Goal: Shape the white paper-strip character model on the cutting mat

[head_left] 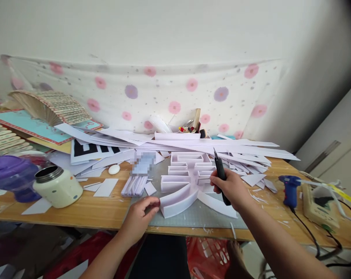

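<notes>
My right hand is wrapped round a black utility knife, its blade pointing up and away from me. Behind that hand is a white letter-like form with raised thin walls, lying on a grey cutting mat. My left hand is at the near left end of this form, fingers curved and the thumb apart from them; the fingertips are at its wall, and whether they press on it I cannot tell. A curved white strip forms the right lower limb, partly behind my right forearm.
Long white strips and offcuts lie at the back. A blue glue gun and cords are on the right. A cream jar, a purple cup and a folding fan stand left. A red basket is below the table edge.
</notes>
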Action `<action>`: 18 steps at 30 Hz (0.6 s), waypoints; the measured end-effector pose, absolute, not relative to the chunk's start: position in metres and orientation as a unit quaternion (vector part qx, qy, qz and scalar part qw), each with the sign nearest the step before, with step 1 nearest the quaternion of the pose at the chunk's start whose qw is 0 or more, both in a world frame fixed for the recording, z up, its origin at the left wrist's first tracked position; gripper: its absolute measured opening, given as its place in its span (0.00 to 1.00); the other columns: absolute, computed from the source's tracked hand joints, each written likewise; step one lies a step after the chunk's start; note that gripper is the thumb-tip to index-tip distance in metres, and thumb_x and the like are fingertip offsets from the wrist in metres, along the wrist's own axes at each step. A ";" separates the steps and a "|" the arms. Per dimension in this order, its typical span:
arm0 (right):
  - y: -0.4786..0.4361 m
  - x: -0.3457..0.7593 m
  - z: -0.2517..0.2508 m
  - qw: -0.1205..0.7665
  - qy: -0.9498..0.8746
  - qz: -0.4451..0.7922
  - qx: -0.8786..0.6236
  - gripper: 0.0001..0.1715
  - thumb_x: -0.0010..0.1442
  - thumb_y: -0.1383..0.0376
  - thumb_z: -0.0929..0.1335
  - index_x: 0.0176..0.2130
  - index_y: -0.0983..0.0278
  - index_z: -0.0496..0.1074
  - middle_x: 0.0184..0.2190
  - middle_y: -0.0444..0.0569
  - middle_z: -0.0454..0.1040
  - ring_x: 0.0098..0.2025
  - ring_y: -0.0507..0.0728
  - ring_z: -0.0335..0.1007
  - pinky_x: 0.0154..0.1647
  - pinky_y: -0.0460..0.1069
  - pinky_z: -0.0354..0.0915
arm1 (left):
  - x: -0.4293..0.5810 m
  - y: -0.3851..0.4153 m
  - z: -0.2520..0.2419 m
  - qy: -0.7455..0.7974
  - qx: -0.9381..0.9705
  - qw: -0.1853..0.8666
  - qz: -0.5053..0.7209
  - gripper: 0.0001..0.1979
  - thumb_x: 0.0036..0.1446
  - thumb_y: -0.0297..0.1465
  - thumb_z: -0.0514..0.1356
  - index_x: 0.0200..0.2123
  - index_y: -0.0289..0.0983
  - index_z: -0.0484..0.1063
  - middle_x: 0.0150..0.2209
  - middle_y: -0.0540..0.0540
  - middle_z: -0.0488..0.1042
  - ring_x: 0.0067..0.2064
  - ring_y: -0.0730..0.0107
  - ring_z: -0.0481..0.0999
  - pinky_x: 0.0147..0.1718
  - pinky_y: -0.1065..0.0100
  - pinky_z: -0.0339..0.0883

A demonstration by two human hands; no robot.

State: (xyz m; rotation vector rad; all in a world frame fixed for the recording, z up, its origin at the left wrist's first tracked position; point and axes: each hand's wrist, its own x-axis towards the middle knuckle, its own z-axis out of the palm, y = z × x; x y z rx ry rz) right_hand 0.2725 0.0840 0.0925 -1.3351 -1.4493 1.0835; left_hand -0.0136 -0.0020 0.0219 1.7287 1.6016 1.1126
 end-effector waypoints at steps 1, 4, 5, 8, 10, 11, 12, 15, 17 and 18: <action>0.091 0.271 0.096 0.430 -0.584 0.420 -0.545 0.04 0.51 0.67 0.68 0.29 0.63 0.67 0.20 0.41 0.71 0.18 0.50 0.64 0.19 0.45 0.60 | -0.014 -0.002 0.022 0.592 0.645 0.261 0.407 0.09 0.53 0.32 0.58 0.36 0.39 0.77 0.34 0.48 0.80 0.37 0.64 0.78 0.41 0.64 0.71; 0.119 0.266 0.108 0.423 -0.588 0.381 -0.575 0.04 0.55 0.71 0.68 0.29 0.64 0.67 0.20 0.41 0.71 0.18 0.48 0.63 0.19 0.44 0.60 | -0.016 -0.001 0.021 0.589 0.664 0.243 0.392 0.09 0.54 0.32 0.57 0.36 0.40 0.77 0.34 0.48 0.80 0.36 0.65 0.77 0.40 0.66 0.71; 0.131 0.263 0.111 0.416 -0.589 0.372 -0.585 0.04 0.56 0.72 0.68 0.31 0.65 0.68 0.21 0.41 0.71 0.19 0.48 0.63 0.19 0.43 0.61 | -0.017 -0.001 0.021 0.588 0.669 0.236 0.388 0.09 0.55 0.33 0.57 0.36 0.40 0.77 0.34 0.49 0.79 0.36 0.65 0.77 0.39 0.66 0.71; 0.169 0.252 0.114 0.368 -0.595 0.377 -0.607 0.06 0.64 0.65 0.68 0.37 0.67 0.70 0.27 0.41 0.71 0.23 0.47 0.66 0.23 0.43 0.65 | -0.017 0.000 0.020 0.585 0.679 0.221 0.384 0.09 0.56 0.33 0.57 0.35 0.41 0.77 0.32 0.50 0.79 0.35 0.66 0.78 0.38 0.68 0.72; 0.191 0.246 0.113 0.323 -0.600 0.399 -0.613 0.11 0.66 0.61 0.67 0.42 0.68 0.70 0.33 0.44 0.72 0.28 0.49 0.69 0.27 0.45 0.69 | -0.018 0.000 0.020 0.583 0.684 0.210 0.385 0.08 0.56 0.34 0.57 0.35 0.41 0.77 0.33 0.49 0.80 0.35 0.66 0.78 0.37 0.69 0.72; 0.199 0.245 0.113 0.307 -0.602 0.405 -0.616 0.12 0.67 0.60 0.67 0.43 0.68 0.70 0.35 0.45 0.72 0.30 0.50 0.70 0.29 0.46 0.70 | -0.018 0.000 0.020 0.582 0.686 0.206 0.385 0.09 0.56 0.34 0.57 0.35 0.41 0.77 0.33 0.49 0.80 0.35 0.66 0.79 0.37 0.69 0.72; 0.204 0.246 0.114 0.299 -0.603 0.408 -0.617 0.12 0.67 0.60 0.67 0.44 0.68 0.70 0.36 0.46 0.72 0.31 0.50 0.71 0.30 0.47 0.71 | -0.018 0.001 0.020 0.582 0.687 0.201 0.386 0.09 0.56 0.34 0.58 0.35 0.41 0.77 0.33 0.49 0.80 0.35 0.66 0.79 0.37 0.69 0.73; 0.205 0.259 0.121 0.310 -0.611 0.408 -0.604 0.11 0.67 0.61 0.67 0.43 0.68 0.70 0.33 0.45 0.72 0.27 0.49 0.69 0.27 0.45 0.69 | -0.019 0.000 0.021 0.583 0.686 0.186 0.393 0.09 0.55 0.35 0.58 0.35 0.40 0.77 0.34 0.48 0.81 0.36 0.65 0.80 0.38 0.69 0.73; 0.193 0.273 0.127 0.334 -0.618 0.410 -0.582 0.09 0.65 0.62 0.67 0.40 0.67 0.69 0.29 0.43 0.72 0.23 0.48 0.66 0.23 0.44 0.66 | -0.020 0.000 0.021 0.583 0.686 0.183 0.394 0.09 0.55 0.35 0.59 0.35 0.40 0.77 0.34 0.48 0.81 0.36 0.65 0.80 0.38 0.70 0.74; 0.185 0.282 0.129 0.349 -0.621 0.409 -0.570 0.08 0.64 0.63 0.67 0.39 0.67 0.69 0.28 0.43 0.72 0.21 0.48 0.65 0.22 0.44 0.65 | -0.020 0.000 0.021 0.583 0.687 0.184 0.392 0.09 0.55 0.35 0.58 0.36 0.40 0.77 0.34 0.48 0.81 0.36 0.65 0.80 0.37 0.70 0.74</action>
